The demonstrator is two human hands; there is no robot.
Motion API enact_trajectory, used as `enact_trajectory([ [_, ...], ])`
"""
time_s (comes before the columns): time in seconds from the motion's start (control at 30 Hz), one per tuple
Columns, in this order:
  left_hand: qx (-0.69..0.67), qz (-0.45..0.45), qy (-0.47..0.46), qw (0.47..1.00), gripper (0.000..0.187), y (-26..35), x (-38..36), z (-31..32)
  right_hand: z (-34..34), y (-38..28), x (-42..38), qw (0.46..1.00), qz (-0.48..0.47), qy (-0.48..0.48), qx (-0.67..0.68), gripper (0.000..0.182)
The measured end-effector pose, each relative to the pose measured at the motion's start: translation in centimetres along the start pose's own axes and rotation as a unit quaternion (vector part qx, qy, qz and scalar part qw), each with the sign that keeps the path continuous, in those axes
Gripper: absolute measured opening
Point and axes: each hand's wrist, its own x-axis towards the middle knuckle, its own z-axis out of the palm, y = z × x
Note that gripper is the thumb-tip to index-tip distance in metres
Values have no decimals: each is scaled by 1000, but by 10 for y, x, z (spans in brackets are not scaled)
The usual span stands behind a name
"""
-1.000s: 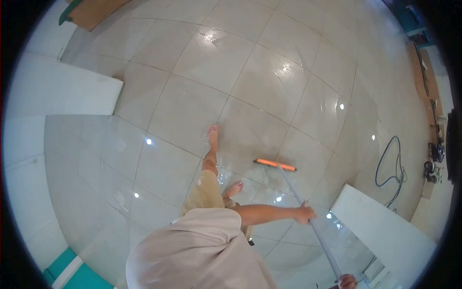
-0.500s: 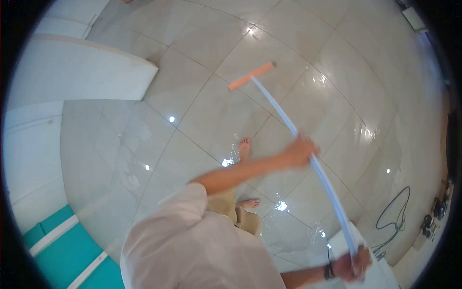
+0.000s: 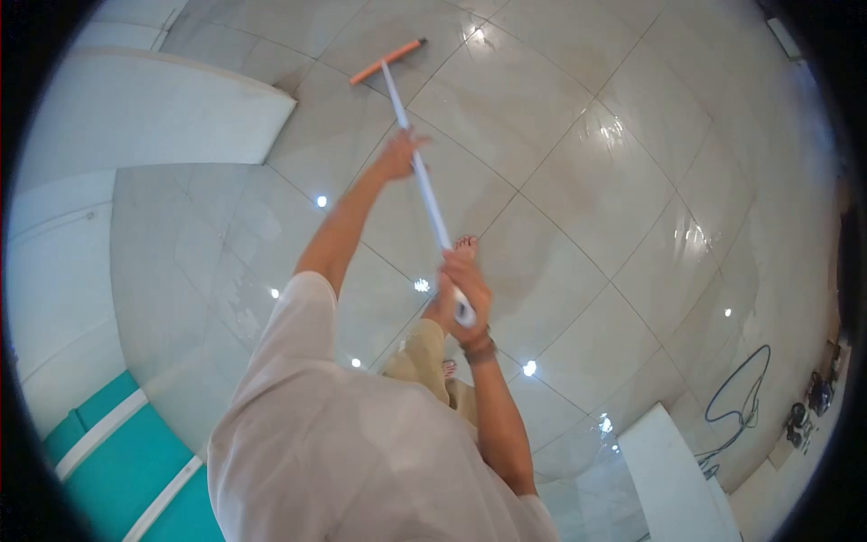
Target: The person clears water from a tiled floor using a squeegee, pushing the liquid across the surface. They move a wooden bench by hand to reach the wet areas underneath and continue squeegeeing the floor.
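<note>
Two bare hands are on the long white pole of a floor squeegee with an orange head (image 3: 388,61), seen from above through a round, wide lens. The right hand (image 3: 467,287) is clenched around the pole (image 3: 429,194) close to its near end, which pokes out beside the fingers; a dark band (image 3: 478,348) circles that wrist. The left hand (image 3: 397,155) is farther up the pole, nearer the head, with at least one finger sticking out; it is blurred, so how firmly it grips cannot be told. The head lies across pale floor tiles (image 3: 551,226) at the upper left, near the corner of a white partition (image 3: 181,113).

Below the hands are the wearer's light shirt (image 3: 361,452) and tan trousers (image 3: 418,354). One bare foot (image 3: 465,244) shows just beyond the right hand, and part of another nearer the trousers. Bright reflections shine on the glossy tiles. At the lower left is a teal surface (image 3: 108,443) with white strips. At the lower right, a dark hose (image 3: 709,415) loops over the floor near a white panel (image 3: 673,479), with small dark objects (image 3: 820,393) by the right edge.
</note>
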Motion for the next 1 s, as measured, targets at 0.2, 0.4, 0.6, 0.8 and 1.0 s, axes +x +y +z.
enact_trajectory([
  [0.2,-108,228,-109,962,37,185,-87,81,-143,-90,-158,993,76,76,-48,19],
  [0.4,-252,273,-216,903,29,444,-274,149,-261,-234,-353,965,36,258,-34,22],
  [0.6,-317,323,-295,841,30,563,-385,171,-295,-332,-454,948,37,294,-113,16],
  [0.8,-364,343,-337,798,29,622,-456,197,-262,-379,-481,902,44,402,-150,22],
  [1.0,-394,341,-211,827,29,579,-449,126,-228,-405,-419,930,-106,343,-78,23],
])
